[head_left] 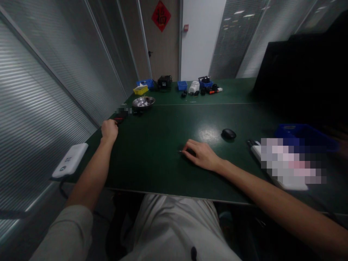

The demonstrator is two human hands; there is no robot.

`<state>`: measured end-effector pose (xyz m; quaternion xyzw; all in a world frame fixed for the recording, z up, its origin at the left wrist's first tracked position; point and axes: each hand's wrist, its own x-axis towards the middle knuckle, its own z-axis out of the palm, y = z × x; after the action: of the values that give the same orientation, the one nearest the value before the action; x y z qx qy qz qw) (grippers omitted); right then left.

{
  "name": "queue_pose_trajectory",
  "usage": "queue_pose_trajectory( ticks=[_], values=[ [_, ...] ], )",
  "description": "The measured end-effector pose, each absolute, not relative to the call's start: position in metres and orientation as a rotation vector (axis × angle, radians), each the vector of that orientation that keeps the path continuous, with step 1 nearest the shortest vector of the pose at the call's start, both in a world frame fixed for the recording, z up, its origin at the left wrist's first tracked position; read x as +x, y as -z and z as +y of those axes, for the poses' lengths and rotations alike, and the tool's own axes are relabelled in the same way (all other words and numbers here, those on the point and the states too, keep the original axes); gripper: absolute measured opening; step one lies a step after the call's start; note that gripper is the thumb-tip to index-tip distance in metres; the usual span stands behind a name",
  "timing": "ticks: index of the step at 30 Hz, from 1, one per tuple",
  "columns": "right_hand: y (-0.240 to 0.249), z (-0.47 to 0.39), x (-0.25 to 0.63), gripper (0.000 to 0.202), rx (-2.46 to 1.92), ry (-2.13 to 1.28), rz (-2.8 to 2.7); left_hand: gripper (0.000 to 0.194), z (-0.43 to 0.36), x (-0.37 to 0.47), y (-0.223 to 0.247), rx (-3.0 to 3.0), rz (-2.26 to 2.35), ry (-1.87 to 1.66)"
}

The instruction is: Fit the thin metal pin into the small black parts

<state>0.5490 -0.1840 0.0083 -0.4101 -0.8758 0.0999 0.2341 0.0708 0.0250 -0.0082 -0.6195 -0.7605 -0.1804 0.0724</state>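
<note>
My left hand (109, 130) is at the far left edge of the green table, its fingers curled at a dark object with a red strip (118, 119); part of this object is hidden by the hand. My right hand (199, 154) rests low over the table's middle, thumb and fingertips pinched together. A small thin shiny piece (180, 151) sticks out to the left of that pinch, too small to name. Beyond my left hand stands a round metal bowl (143, 103) with small things in it. A black computer mouse (228, 133) lies to the right of my right hand.
A white device (70, 160) lies at the left edge. On the right are a blue tray (307, 136), a white pad (292, 185) and a large black monitor (299, 76). Along the back stand a yellow tray (140, 90), a small blue bin (182, 85) and a black box (164, 82).
</note>
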Motion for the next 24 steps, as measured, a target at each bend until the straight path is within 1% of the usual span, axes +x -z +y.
queue_pose_trajectory(
  ticks=[11, 24],
  values=[
    [-0.009, -0.185, 0.550, 0.016, -1.130, -0.283, -2.408, 0.031, 0.021, 0.074, 0.005, -1.839, -2.274, 0.555],
    [-0.009, -0.184, 0.550, 0.016, -1.125, -0.294, -2.412, 0.030, 0.015, 0.083, -0.005, -1.786, -2.289, 0.421]
  ],
)
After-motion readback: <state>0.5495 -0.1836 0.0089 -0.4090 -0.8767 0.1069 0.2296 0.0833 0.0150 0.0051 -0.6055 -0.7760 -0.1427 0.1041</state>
